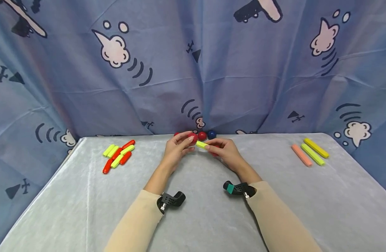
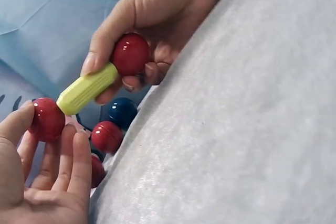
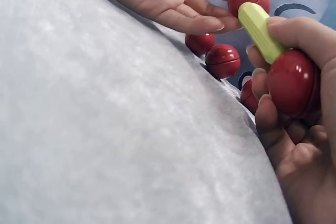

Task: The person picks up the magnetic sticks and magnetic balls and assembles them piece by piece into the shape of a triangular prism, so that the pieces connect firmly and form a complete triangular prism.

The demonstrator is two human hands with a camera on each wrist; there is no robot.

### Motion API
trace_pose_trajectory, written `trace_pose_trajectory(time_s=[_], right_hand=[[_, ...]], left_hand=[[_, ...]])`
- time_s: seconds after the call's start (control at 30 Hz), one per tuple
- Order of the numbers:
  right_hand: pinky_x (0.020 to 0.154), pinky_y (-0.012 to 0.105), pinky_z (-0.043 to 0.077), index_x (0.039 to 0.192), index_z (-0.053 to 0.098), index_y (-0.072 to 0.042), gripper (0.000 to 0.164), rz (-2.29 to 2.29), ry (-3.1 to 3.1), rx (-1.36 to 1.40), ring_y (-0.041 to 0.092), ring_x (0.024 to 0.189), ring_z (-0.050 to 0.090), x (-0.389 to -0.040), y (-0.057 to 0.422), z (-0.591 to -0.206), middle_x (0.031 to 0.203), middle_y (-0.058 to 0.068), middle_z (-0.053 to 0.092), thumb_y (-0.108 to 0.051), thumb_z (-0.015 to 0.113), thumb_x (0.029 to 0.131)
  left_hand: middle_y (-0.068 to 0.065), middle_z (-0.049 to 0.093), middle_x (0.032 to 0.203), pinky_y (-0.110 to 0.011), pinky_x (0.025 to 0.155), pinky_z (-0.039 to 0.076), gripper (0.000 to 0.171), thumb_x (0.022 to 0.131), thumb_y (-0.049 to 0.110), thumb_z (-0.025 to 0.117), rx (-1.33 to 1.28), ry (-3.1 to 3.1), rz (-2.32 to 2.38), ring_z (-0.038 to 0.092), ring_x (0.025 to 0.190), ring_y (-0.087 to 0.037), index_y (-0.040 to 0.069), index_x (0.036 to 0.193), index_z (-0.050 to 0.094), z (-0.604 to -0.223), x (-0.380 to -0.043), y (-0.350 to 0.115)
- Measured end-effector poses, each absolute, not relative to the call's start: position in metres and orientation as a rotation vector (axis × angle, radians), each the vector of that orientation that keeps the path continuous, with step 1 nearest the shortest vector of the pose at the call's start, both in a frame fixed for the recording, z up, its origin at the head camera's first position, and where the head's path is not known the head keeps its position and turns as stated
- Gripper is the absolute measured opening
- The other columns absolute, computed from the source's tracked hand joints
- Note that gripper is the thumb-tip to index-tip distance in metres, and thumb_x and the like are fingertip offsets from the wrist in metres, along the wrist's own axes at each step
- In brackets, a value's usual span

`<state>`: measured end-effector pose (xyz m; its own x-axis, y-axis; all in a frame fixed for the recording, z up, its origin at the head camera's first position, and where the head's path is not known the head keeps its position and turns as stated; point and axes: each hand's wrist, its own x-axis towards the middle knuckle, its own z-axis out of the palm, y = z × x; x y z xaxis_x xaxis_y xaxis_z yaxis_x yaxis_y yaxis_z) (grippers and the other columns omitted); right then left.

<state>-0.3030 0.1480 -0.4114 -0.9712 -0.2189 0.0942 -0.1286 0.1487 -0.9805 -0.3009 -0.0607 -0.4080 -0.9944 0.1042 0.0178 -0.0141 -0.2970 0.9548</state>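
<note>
My left hand [image 1: 175,151] holds a glossy red ball [image 2: 47,120] between its thumb and fingers. In my right hand [image 1: 229,155] a short yellow-green ribbed stick [image 2: 86,89] is pinched between thumb and fingers. A second red ball [image 3: 293,83] sits at the stick's near end, against the right hand's fingers. The stick's far end is right at the left hand's ball, as both wrist views show. The two hands face each other above the back of the table.
Behind the hands, more red balls [image 1: 202,135] and a dark blue ball [image 1: 212,134] line the back edge of the grey-white table [image 1: 193,210]. Short yellow-green and red sticks [image 1: 125,158] lie at left. Longer sticks, salmon [image 1: 301,155], yellow-green [image 1: 313,154] and yellow [image 1: 316,147], lie at right. A patterned blue curtain [image 1: 180,63] hangs behind.
</note>
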Motion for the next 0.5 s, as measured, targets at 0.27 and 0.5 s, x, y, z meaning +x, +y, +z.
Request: trace_pose_trajectory(time_s=[0.27,0.5], right_hand=[[0.066,0.020,0.054,0.119,0.070,0.001,0.031,-1.949,2.386,-0.289,0.012,0.075,0.061,-0.3025,0.1452,-0.4096,0.087,-0.005,0.067,-0.018,0.072,0.094],[0.072,0.018,0.056,0.129,0.064,0.002,0.038,-1.945,2.336,-0.387,0.009,0.081,0.065,-0.3025,0.1466,-0.4079,0.092,-0.009,0.070,-0.013,0.069,0.095]], left_hand=[[-0.006,0.065,0.117,-0.025,0.079,0.062,0.035,0.098,0.010,0.066,0.149,1.812,2.465,0.070,0.090,-0.013,0.001,0.132,0.061,-0.4087,-0.3006,-0.0639],[-0.010,0.066,0.122,-0.026,0.081,0.062,0.038,0.097,0.009,0.067,0.187,1.845,2.457,0.071,0.093,-0.015,-0.002,0.133,0.060,-0.4069,-0.2985,-0.0624]])
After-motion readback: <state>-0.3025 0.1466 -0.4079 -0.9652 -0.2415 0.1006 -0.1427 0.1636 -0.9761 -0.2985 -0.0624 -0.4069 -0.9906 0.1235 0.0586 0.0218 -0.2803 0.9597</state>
